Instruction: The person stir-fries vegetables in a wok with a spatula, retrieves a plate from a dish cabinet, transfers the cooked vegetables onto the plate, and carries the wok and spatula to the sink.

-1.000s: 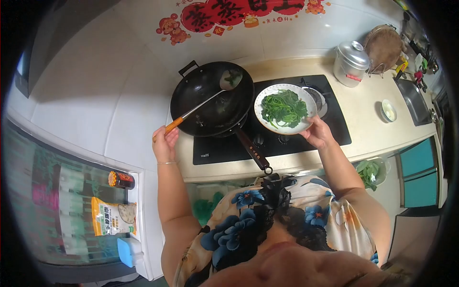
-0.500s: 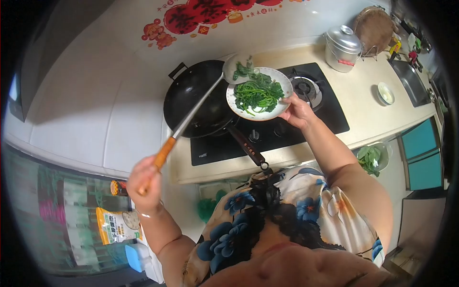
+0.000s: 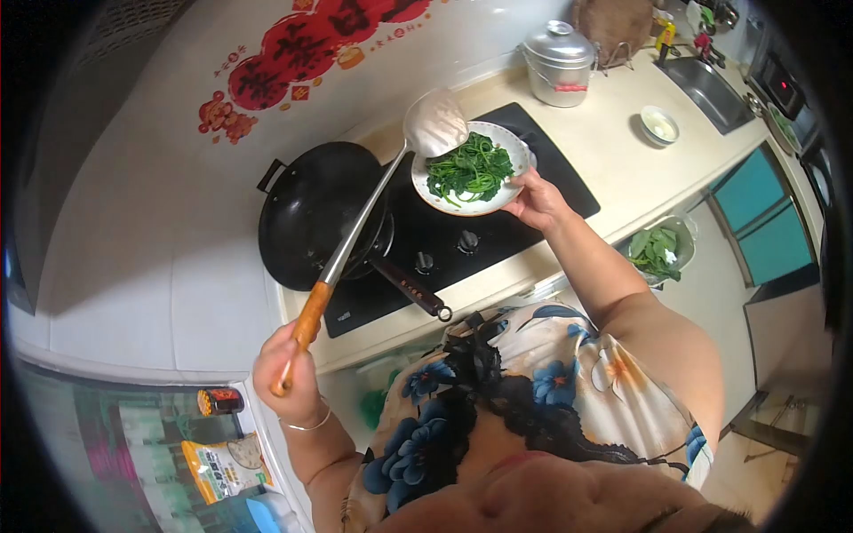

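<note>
My left hand is closed around the wooden handle of a long metal wok spatula. The broad head of the spatula is tilted over the far left rim of a white plate, above a heap of cooked leafy greens. My right hand grips this plate by its right edge, thumb at the rim, other fingers partly hidden beneath. Left of the plate, a black wok sits on the black gas stove, its dark handle pointing toward me.
A lidded metal pot stands at the back of the counter, and a small white bowl is nearer the sink. Below the counter's right side is a container of raw leaves. A yellow food packet lies at lower left.
The spatula head has tipped over, and the greens that were on it now lie on the plate. My view has shifted and turned, so the wok and counter appear moved.
</note>
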A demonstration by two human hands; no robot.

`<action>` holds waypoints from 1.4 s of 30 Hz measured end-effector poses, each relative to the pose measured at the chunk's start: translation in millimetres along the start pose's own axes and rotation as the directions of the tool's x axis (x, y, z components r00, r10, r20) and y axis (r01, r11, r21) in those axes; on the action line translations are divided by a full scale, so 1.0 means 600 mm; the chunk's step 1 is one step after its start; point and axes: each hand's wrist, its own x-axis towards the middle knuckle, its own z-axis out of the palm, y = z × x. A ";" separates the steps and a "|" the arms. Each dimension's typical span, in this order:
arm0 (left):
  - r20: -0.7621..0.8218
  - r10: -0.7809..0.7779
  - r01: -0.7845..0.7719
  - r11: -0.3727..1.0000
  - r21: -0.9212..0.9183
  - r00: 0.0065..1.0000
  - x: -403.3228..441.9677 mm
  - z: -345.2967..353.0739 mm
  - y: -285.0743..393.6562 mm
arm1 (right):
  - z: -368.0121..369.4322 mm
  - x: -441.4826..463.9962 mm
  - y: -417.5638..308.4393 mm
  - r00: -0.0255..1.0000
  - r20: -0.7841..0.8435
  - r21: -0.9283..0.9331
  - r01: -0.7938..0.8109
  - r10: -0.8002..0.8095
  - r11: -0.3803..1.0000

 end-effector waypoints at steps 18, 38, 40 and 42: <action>-0.238 -0.787 0.369 0.504 -0.781 0.569 -0.071 0.049 -0.094 | -0.245 -0.099 -0.176 0.763 -0.546 -0.154 0.315 -0.347 0.936; -0.730 -0.612 0.344 0.785 -0.515 0.305 -0.086 -0.033 -0.054 | -0.404 -0.037 -0.264 0.569 -0.720 -0.286 0.278 -0.397 0.917; -0.716 -0.615 0.351 0.784 -0.512 0.330 -0.095 -0.046 -0.059 | -0.399 -0.034 -0.261 0.576 -0.716 -0.287 0.272 -0.394 0.919; -0.727 -0.617 0.357 0.780 -0.513 0.303 -0.098 -0.047 -0.062 | -0.393 -0.037 -0.260 0.580 -0.688 -0.371 0.236 -0.437 0.898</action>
